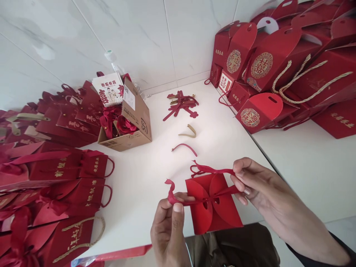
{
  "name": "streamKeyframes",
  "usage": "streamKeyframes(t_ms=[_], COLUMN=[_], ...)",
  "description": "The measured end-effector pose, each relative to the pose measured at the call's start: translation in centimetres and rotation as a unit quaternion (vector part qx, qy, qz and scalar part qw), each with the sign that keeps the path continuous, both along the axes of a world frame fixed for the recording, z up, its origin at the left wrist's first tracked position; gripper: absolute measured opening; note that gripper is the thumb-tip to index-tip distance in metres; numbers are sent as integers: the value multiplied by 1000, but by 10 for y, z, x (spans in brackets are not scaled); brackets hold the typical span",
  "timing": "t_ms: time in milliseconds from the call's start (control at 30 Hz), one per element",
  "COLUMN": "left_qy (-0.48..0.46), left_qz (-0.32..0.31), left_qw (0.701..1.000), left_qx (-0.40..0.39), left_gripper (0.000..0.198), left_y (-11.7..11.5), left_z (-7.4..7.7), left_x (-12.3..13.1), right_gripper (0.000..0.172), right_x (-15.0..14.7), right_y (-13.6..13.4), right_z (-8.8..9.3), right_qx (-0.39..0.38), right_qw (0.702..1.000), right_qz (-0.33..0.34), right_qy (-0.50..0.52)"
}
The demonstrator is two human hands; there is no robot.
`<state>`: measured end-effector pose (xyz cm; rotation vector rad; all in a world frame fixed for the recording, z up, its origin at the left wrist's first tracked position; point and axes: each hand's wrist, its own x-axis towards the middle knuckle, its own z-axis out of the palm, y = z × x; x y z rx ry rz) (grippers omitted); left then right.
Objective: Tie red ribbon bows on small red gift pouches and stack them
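A small red gift box (200, 218) with curved top flaps lies near the front edge of the white table. Through the holes at its middle runs a red ribbon (215, 170), crossed at the centre. My left hand (169, 226) pinches one end of the ribbon between thumb and finger, left of the box, with the tail curling up. On the right, my right hand (253, 181) grips the other end, and its tail stretches left above the box. A dark red cord loop (194, 171) shows behind the box's far edge.
Beyond the box lie a thin red strap (185, 145), a tan strap (189, 131) and a pile of red straps (182, 104). An open cardboard carton (136, 122) holds red ribbon and printed cards. Red gift boxes crowd the left (66, 163) and right (267, 70).
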<state>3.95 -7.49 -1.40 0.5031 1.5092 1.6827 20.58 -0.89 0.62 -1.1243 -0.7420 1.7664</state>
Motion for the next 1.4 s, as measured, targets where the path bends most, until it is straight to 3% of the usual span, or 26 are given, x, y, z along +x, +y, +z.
streamKeyframes(t_ms=[167, 367, 533, 767, 900, 1067, 1400], left_qy=[-11, 15, 53, 71, 62, 23, -56], left_qz=[-12, -35, -72, -81, -102, -139, -127], left_qw=[1000, 997, 992, 994, 993, 990, 990], left_qx=[-11, 69, 85, 25, 2, 25, 26], left_gripper=[18, 30, 27, 25, 30, 25, 17], left_y=[-3, 0, 9, 12, 10, 11, 12], left_z=[0, 13, 26, 26, 25, 14, 3], left_x=[2, 2, 1, 0, -7, -21, -25], right_gripper=[18, 19, 13, 16, 20, 27, 22], right_x=[2, 5, 0, -7, -3, 0, 9], right_y=[1, -3, -12, -19, -17, -16, -16], right_z=[-3, -11, 3, 19, 15, 12, 2], right_qx=[9, 78, 173, 255, 242, 185, 192], right_qw=[999, 985, 951, 917, 908, 919, 906], right_qz=[0, 24, 8, 19, 31, 13, 33], right_qy=[-42, -152, -256, -304, -341, -347, -375])
